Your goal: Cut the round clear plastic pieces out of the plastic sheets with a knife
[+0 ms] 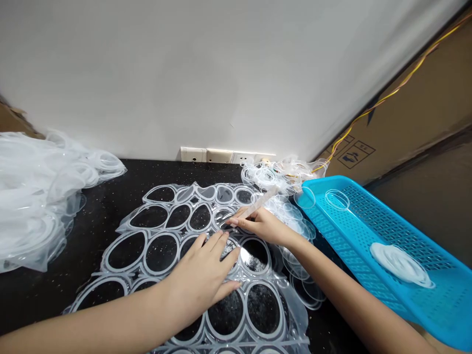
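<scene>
Well, a white-painted wall (pixel 155 73) fills the top of the view, meeting a sheet of brown cardboard (pixel 416 113) printed with carton handling marks on the right, and a yellow wire (pixel 372 110) runs across the cardboard. A row of cream wall sockets (pixel 217 155) sits along the foot of the wall. Below it spreads a black speckled countertop (pixel 84 196). A heap of clear plastic film (pixel 37 196) lies at its left end, and a tangle of clear plastic rings (pixel 269 177) sits at the back by the sockets. To the right, a blue perforated plastic tray (pixel 317 184) holds two loose rings (pixel 337 199) near its far end and a white bundle of rings (pixel 400 263) farther along. In the middle, flat on the countertop and under both hands, lies a clear plastic sheet (pixel 158 253) of oval ring shapes joined edge to edge, with the black surface showing through the holes. The left hand (pixel 199 280) presses down on it, fingers (pixel 217 250) spread apart. The right hand (pixel 261 226) sits just beyond, thumb and forefinger pinching a pale translucent strip (pixel 258 204) whose lower end reaches a ring's edge.
</scene>
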Tool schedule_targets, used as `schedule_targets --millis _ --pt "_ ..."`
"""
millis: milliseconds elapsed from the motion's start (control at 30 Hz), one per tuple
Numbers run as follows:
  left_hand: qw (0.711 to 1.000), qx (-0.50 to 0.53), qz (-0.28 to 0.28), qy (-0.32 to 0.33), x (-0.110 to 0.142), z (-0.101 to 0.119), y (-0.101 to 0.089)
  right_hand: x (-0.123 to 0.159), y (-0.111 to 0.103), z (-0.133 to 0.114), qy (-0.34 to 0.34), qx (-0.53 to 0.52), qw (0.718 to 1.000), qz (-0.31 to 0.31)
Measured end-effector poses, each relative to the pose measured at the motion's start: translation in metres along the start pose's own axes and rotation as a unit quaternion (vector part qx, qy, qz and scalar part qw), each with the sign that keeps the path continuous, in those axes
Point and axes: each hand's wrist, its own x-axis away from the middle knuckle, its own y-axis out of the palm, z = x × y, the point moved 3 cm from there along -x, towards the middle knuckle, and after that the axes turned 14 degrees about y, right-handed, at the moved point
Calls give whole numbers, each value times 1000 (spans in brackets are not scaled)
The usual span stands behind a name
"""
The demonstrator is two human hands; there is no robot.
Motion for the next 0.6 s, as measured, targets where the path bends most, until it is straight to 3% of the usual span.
schedule_targets --millis 200,333,400,467,533,600 --pt "1000 7 -12 -11 0 2 1 1 1 -3 -5 25 1000 4" --pt "999 21 -23 -15 -2 0 -2 10 5 -13 -98 123 986 53" --pt "999 31 -27 -18 -3 -1 -4 17 12 -17 -192 227 952 76" --pt "998 40 -30 -26 -5 -2 -7 22 21 -17 -270 328 900 100" --pt "998 47 -33 -30 -5 -3 -8 23 27 -14 -307 393 857 128" --pt "997 54 -36 -29 -5 -3 -8 21 29 -11 -312 422 835 162"
